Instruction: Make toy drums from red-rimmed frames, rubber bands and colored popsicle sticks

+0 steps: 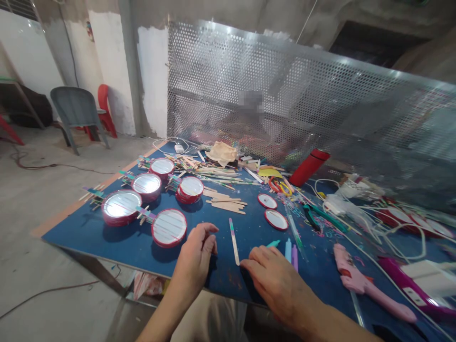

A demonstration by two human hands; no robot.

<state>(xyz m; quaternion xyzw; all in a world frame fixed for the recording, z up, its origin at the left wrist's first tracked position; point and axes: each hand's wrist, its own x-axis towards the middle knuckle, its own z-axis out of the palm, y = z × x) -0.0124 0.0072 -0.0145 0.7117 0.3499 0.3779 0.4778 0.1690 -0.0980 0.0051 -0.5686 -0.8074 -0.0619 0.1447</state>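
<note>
A craft stick (pixel 233 241), coloured purple and green at its far end, lies on the blue table between my hands. My left hand (pixel 197 249) rests left of it, fingers loosely bent, thumb apart, nothing seen in it. The fingertips of my right hand (pixel 272 271) are at the stick's near end; whether they touch it I cannot tell. Beyond my right hand lie a light blue marker (pixel 288 249), a purple marker (pixel 294 257) and a teal one (pixel 273 243). Left of my left hand sits a red-rimmed round tin (pixel 169 228) with strings and craft sticks attached, like a small banjo.
Similar banjo-like tins (pixel 121 205) stand at left. Plain craft sticks (pixel 228 204), two red-rimmed lids (pixel 276 219), green-handled pliers (pixel 311 217), a pink glue gun (pixel 366 285) and a red flask (pixel 309 167) lie about. A perforated metal panel (pixel 285 95) bounds the back.
</note>
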